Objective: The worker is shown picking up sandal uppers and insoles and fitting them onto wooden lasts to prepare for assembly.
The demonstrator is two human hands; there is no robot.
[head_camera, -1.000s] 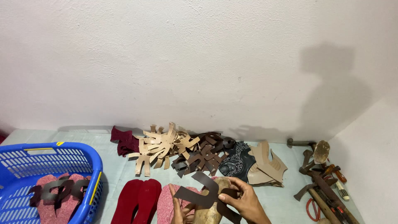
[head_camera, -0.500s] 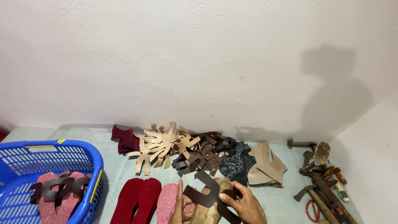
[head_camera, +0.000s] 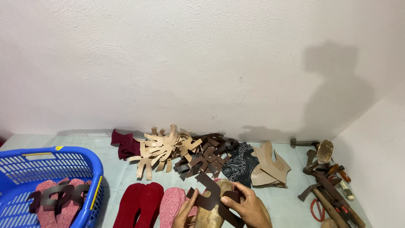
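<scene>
Both hands grip 1 dark brown leather strap piece (head_camera: pixel 211 195) over a wooden shoe form (head_camera: pixel 213 215): left hand (head_camera: pixel 185 211) below, right hand (head_camera: pixel 247 207) pinching it. The step seems fitting the strap; next it needs careful centring.

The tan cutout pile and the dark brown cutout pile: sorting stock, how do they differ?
The tan cutout pile is pale beige and lies left, beside the maroon pieces. The dark brown cutout pile is near-black brown and lies right, beside the patterned black piece. Both are heaps of flat, pronged strap shapes.
</scene>
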